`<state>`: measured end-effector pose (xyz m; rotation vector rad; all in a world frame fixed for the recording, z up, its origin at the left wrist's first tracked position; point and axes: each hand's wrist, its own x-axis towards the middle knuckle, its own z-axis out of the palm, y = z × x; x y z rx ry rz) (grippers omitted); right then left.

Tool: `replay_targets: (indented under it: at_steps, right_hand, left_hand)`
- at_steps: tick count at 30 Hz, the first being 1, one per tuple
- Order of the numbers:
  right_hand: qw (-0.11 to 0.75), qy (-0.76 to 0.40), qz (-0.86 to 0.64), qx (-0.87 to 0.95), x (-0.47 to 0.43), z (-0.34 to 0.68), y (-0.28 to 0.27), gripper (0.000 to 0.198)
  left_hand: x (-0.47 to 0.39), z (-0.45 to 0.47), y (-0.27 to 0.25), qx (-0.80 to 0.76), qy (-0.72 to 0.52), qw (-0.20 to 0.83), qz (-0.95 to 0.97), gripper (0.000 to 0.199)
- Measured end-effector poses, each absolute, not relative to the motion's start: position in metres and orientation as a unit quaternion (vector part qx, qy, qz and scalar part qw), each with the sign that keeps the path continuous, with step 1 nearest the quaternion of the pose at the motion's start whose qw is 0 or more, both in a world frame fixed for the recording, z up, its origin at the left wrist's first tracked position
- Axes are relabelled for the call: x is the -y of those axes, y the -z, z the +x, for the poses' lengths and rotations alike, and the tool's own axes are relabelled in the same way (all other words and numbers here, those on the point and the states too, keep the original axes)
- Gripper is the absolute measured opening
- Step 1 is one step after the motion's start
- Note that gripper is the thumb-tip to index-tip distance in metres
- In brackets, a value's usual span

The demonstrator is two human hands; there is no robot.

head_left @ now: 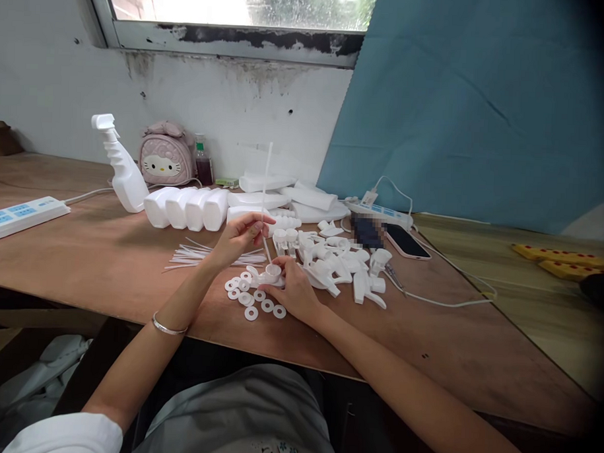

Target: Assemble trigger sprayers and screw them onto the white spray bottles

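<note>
Below the tabletop at far left, what looks like an open carton point(46, 318) holds white plastic pieces point(62, 350), too dim to tell exactly. On the table, a white spray bottle point(128, 181) stands tilted in view beside a row of white bottles point(186, 209); their opaque walls hide whether anything is inside. Behind them sit a closed pink bag point(166, 157), contents hidden, and a small clear bottle point(203, 169) of dark liquid. Thin tubes point(188, 254) lie loose in a pile. The left hand point(242, 237) pinches one upright tube point(267, 179) partway along; it looks light, springy and smooth, likely to bend, so a grip nearer its lower end should steady it. That end is at the round collar of a white spray head point(272, 272), among flat washers point(251, 313). The right hand point(297, 289) has thumb and fingers closed around the head, which seems light, stiff and slightly slick, best held at the collar. Further right lie more spray heads point(334, 257).
</note>
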<state>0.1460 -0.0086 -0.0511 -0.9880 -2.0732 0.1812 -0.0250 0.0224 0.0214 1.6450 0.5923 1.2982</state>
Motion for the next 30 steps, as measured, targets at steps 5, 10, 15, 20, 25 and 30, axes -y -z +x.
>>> replay_targets:
  at_steps: [5, 10, 15, 20, 25, 30]
  right_hand:
    - [0.402, -0.076, -0.393, 0.823, 0.009, 0.146, 0.052, 0.045]
    - [0.397, -0.082, -0.397, 0.823, 0.009, 0.146, 0.051, 0.045]
    - [0.409, -0.088, -0.384, 0.823, 0.008, 0.146, 0.051, 0.039]
    - [0.421, -0.087, -0.371, 0.823, 0.008, 0.146, 0.051, 0.037]
    - [0.421, -0.07, -0.374, 0.823, 0.007, 0.146, 0.051, 0.039]
    - [0.418, -0.05, -0.382, 0.823, 0.007, 0.146, 0.051, 0.04]
  left_hand:
    - [-0.023, -0.025, -0.021, -0.242, -0.529, 0.453, 0.676, 0.024]
    - [-0.024, -0.026, -0.022, -0.249, -0.531, 0.433, 0.684, 0.025]
    - [-0.022, -0.025, -0.023, -0.254, -0.53, 0.429, 0.686, 0.026]
    - [-0.02, -0.019, -0.02, -0.256, -0.51, 0.436, 0.695, 0.03]
    - [-0.017, -0.014, -0.014, -0.266, -0.434, 0.441, 0.739, 0.027]
    - [-0.014, -0.015, -0.015, -0.302, -0.346, 0.435, 0.775, 0.026]
